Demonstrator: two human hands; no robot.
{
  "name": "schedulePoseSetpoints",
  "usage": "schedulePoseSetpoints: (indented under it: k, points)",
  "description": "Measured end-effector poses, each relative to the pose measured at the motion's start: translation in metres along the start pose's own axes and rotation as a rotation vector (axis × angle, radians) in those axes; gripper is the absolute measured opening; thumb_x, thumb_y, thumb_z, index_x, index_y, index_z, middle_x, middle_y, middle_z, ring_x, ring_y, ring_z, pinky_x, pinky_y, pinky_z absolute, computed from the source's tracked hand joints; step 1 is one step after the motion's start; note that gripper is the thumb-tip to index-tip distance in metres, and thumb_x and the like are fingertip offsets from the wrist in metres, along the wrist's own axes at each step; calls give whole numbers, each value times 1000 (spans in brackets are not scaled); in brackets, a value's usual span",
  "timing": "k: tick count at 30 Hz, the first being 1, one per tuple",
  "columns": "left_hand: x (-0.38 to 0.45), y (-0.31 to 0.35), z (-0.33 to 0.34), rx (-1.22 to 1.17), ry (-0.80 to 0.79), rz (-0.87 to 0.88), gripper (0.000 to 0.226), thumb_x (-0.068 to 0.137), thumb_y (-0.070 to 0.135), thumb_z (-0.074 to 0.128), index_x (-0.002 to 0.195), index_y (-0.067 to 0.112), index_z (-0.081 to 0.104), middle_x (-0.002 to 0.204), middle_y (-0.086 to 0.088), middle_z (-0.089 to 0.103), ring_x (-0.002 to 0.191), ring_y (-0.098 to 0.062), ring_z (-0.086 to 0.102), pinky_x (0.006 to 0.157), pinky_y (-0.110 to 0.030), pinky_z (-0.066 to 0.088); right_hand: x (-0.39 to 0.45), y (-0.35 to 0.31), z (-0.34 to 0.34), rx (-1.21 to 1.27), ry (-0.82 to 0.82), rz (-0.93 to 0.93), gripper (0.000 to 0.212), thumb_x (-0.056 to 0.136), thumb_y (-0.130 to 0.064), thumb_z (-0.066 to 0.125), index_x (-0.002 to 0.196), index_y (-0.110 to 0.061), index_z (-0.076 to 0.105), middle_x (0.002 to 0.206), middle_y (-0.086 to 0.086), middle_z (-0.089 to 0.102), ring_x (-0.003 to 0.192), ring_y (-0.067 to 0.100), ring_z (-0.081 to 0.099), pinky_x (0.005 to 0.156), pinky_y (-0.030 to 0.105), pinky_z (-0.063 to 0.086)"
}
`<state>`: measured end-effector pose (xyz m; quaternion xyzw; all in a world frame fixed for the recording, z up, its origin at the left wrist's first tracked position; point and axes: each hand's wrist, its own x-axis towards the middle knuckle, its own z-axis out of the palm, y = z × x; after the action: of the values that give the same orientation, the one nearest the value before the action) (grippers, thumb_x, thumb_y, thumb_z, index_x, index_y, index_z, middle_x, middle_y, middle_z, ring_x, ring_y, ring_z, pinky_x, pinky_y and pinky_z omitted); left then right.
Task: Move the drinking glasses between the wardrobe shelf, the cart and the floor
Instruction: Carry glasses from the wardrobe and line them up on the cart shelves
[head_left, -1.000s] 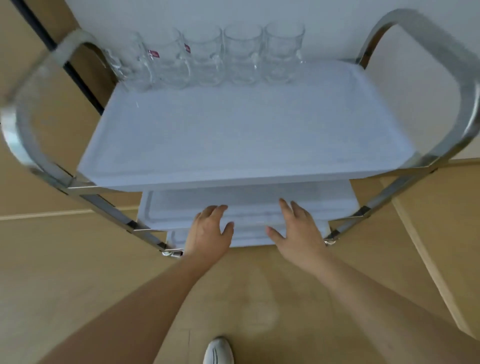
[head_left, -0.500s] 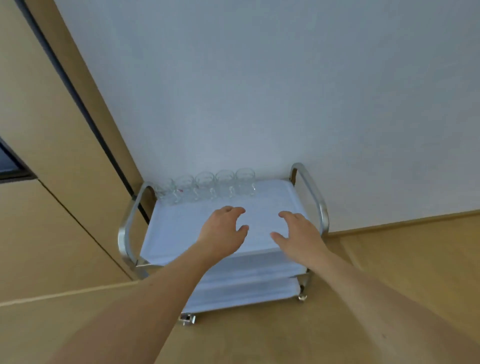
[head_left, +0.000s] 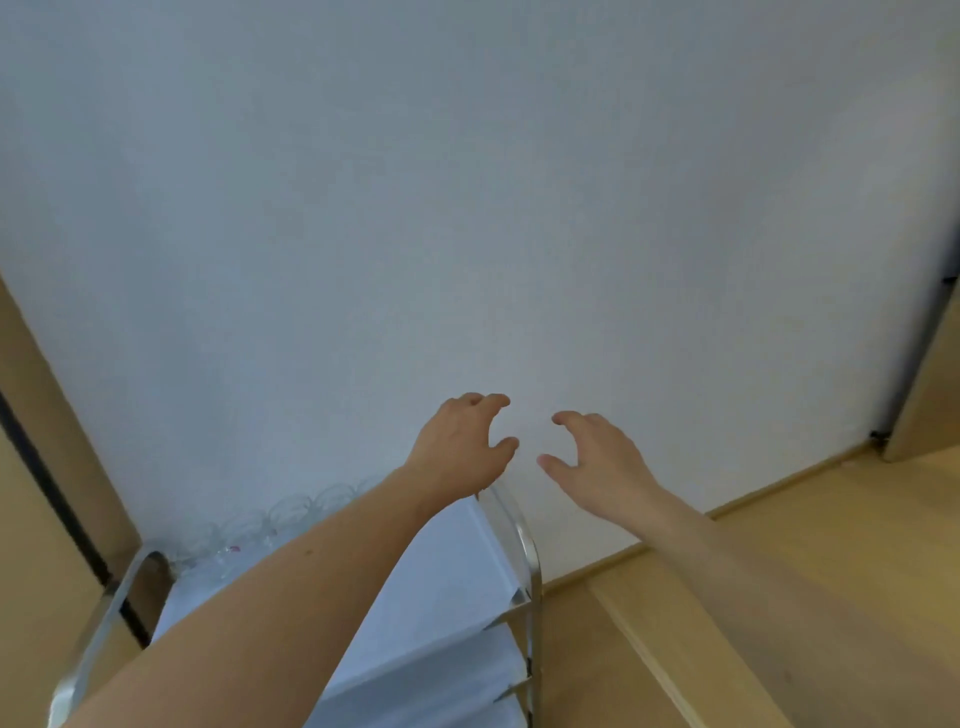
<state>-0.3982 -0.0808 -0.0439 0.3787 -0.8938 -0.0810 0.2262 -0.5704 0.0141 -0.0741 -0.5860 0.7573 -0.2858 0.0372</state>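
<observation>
View has swung up vs 0.5 s ago: both hands now sit against the wall (head_left: 467, 208), not over the cart (head_left: 447, 561). Left hand (head_left: 462, 447) & right hand (head_left: 597, 457) loosely curled, holding nothing. Glasses (head_left: 291, 514) upright in a row at the cart's back edge, partly hidden by my left forearm.

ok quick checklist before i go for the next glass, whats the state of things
1. Left hand free: ok, fingers loosely curled, holding nothing.
2. Right hand free: ok, empty too.
3. Glasses upright on the cart's top shelf: cannot tell, blurred and partly behind the left forearm.
4. Hands near the glasses: not ok, both are raised in front of the wall.
5. Wardrobe shelf in view: not ok.
</observation>
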Motion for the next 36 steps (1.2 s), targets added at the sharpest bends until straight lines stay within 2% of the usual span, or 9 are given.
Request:
schedulePoseSetpoints:
  k: [8, 14, 21, 30, 33, 36]
  points:
    - [100, 42, 58, -78, -69, 221, 57, 96, 43, 59, 148, 25, 46, 149, -4, 50, 136, -24, 45, 109, -38, 42, 28, 77, -33, -100, 117, 224, 63, 96, -49, 57, 150, -22, 40, 145, 7, 48, 132, 25, 48, 105, 36, 40]
    - [171, 85, 110, -143, -194, 420, 57, 97, 43, 57, 150, 26, 44, 151, -3, 48, 138, -23, 43, 110, -38, 40, 35, 137, -56, -198, 165, 455, 64, 95, -50, 58, 150, -24, 39, 143, 6, 48, 131, 25, 46, 103, 38, 43]
    - [218, 135, 163, -187, -341, 637, 56, 98, 42, 56, 150, 26, 42, 152, -2, 46, 136, -23, 43, 109, -37, 40, 18, 181, -75, -276, 237, 657, 60, 95, -46, 59, 148, -23, 42, 141, 4, 52, 127, 26, 49, 100, 38, 43]
    - [240, 249, 215, -259, -439, 904, 55, 96, 44, 58, 146, 26, 48, 147, -1, 50, 133, -23, 47, 108, -35, 42, -31, 226, -124, -376, 334, 891, 62, 95, -48, 61, 149, -23, 43, 143, 6, 52, 131, 26, 49, 105, 41, 46]
    - [247, 295, 228, -252, -435, 994, 56, 93, 50, 58, 144, 29, 49, 143, 0, 54, 128, -23, 51, 104, -41, 47, -48, 249, -146, -412, 357, 931, 62, 95, -48, 61, 149, -23, 43, 140, 5, 55, 127, 25, 52, 103, 41, 48]
    - [254, 343, 240, -264, -409, 1083, 56, 91, 52, 56, 142, 31, 49, 139, 1, 56, 124, -23, 53, 100, -39, 48, -63, 278, -172, -426, 403, 973, 61, 94, -49, 62, 148, -24, 45, 138, 3, 56, 124, 23, 53, 102, 41, 50]
